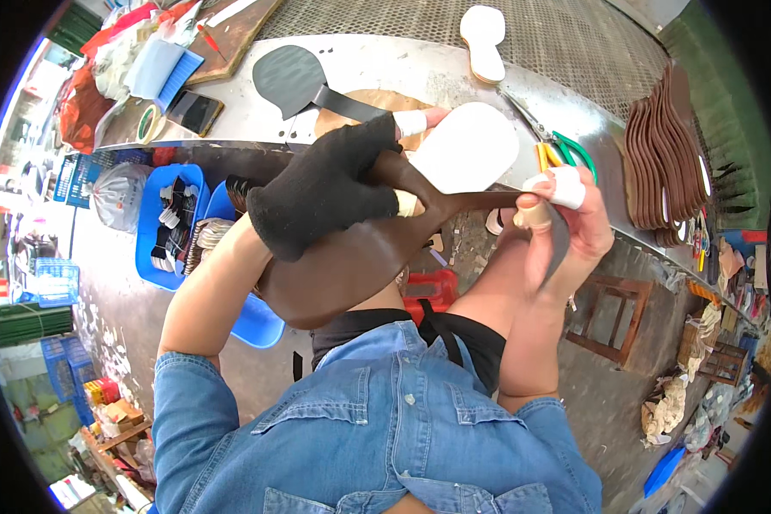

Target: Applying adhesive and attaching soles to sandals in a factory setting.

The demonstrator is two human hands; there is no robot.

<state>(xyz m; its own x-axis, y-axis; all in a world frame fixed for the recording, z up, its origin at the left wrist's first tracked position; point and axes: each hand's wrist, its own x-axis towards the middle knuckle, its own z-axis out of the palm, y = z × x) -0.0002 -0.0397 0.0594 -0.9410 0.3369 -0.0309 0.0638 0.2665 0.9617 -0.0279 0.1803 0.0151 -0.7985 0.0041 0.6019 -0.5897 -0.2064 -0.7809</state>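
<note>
My left hand point(325, 188), in a black fingerless glove with tape on its fingers, grips a brown leather piece point(343, 270) together with a white sole-shaped piece point(467, 150). The leather's wide rounded part hangs below the glove over my lap, and a narrow strap runs from it to the right. My right hand point(578, 218), thumb and fingers also taped, pinches that strap near its end; the tail droops past the thumb. Beyond my hands, a dark leather piece with a strap point(289, 81) lies on the bench beside tan paper point(377, 103).
Green-handled scissors point(578, 154), a yellow-handled tool point(548, 156) and another white sole point(484, 43) lie on the metal-topped bench point(385, 53). Brown sole-shaped pieces point(664, 158) are stacked at right. A phone point(195, 113) and tape roll point(151, 124) sit left, above a blue bin point(150, 248).
</note>
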